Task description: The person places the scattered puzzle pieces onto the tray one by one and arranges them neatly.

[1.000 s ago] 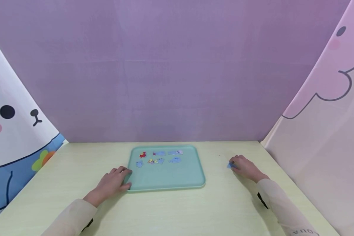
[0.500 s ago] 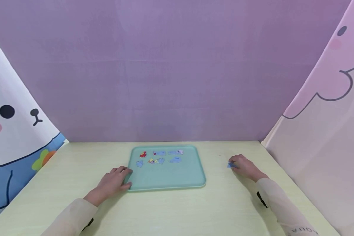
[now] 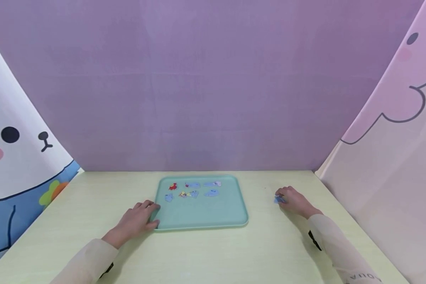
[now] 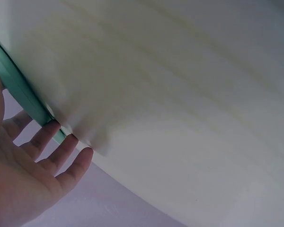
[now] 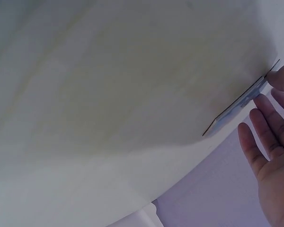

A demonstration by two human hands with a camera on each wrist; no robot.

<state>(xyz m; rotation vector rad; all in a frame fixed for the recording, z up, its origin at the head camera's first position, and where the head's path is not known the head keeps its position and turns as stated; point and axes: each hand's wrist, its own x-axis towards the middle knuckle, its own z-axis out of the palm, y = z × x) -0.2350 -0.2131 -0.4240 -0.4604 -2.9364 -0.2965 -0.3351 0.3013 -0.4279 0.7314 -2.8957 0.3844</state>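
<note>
My left hand [image 3: 136, 219] rests at the left side of the pale green tray [image 3: 202, 217], its relaxed fingers touching the rim. In the left wrist view the fingertips reach the tabletop beside the green edge. Farther right, my right hand [image 3: 294, 201] pinches a small flat blue printed piece [image 3: 278, 199] low over the table. The right wrist view shows the thin piece [image 5: 236, 113] with the thumb and fingertips at its far end; the hand covers part of it. Several flat cut-out pieces lie in the tray's back half, mostly blue, with a red one [image 3: 173, 186] at the back left.
The pale wooden table [image 3: 213, 252] carries the tray near its back edge. A purple cloth wall [image 3: 213, 86] stands behind. Cartoon-printed cloths rise on the left [image 3: 25, 165] and right [image 3: 394, 157].
The blue piece has shifted its angle slightly in my right hand and shows a little more of its print. My left hand stays on the tray.
</note>
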